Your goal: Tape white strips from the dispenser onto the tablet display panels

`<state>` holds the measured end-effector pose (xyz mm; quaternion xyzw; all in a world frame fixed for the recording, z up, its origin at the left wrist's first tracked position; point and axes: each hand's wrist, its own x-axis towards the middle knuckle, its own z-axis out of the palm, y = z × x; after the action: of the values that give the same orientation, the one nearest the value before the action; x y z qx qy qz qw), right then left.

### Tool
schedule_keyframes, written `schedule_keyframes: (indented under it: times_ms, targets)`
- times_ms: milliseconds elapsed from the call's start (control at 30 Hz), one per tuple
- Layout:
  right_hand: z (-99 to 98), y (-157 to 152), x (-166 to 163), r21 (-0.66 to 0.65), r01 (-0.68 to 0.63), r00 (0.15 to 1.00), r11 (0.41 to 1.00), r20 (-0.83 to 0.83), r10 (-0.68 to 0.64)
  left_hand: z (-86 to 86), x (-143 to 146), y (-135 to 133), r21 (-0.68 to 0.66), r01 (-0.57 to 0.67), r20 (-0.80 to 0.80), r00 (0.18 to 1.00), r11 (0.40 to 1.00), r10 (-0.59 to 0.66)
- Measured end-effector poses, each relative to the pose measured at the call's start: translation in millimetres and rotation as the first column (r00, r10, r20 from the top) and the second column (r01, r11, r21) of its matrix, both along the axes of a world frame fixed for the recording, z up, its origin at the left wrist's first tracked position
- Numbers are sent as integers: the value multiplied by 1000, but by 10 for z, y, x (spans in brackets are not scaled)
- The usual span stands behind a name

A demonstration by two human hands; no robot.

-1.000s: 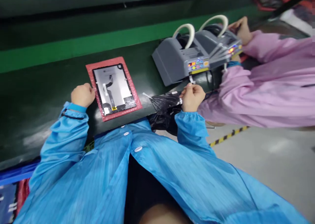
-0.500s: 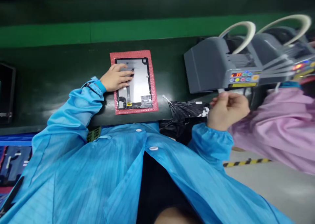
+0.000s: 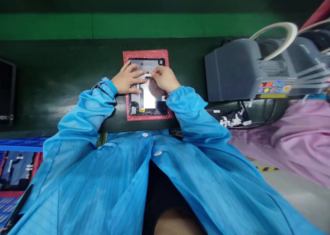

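An open tablet back panel point(image 3: 148, 97) lies on a red bubble-wrap mat point(image 3: 147, 117) on the dark green belt. My left hand point(image 3: 127, 80) rests flat on the panel's upper left, fingers stretched out and pressing on it. My right hand point(image 3: 163, 78) is over the upper right of the panel, fingers pinched on a small pale strip of tape point(image 3: 147, 75) that lies across the panel. Both blue sleeves reach in from below.
A grey tape dispenser machine point(image 3: 239, 68) with coloured buttons stands at the right, a second one behind it. A co-worker's pink sleeve point(image 3: 291, 131) lies at the right. A black bag with white scraps point(image 3: 232, 118) hangs at the belt's edge. Another panel point(image 3: 18, 164) sits lower left.
My right hand has come from the dispenser at the right over to the panel with a tape strip. My left hand has stayed on the panel. The view has shifted left.
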<state>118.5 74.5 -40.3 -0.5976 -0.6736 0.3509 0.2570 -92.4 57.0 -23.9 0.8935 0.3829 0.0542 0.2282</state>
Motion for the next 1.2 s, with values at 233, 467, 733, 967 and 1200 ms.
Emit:
schedule_keyframes:
  times_ms: [233, 467, 733, 967, 1200]
  targets:
    - [92, -11, -96, -16, 26, 975, 1000, 220, -22, 101, 50, -50, -73, -67, -30, 997, 995, 65]
    - [94, -22, -166, -22, 23, 961, 999, 277, -16, 109, 45, -49, -86, -64, -54, 997, 994, 59]
    - [271, 53, -207, -59, 148, 931, 987, 344, -119, 73, 27, -38, -34, -42, -102, 994, 999, 39]
    - [345, -554, 482, 143, 405, 912, 903, 11, -411, -15, -15, 5, 47, -9, 2, 1000, 999, 8]
    - [180, -1431, 1546, 15, 908, 384, 418, -427, -819, -7, -18, 30, 127, -22, 15, 1000, 992, 20]
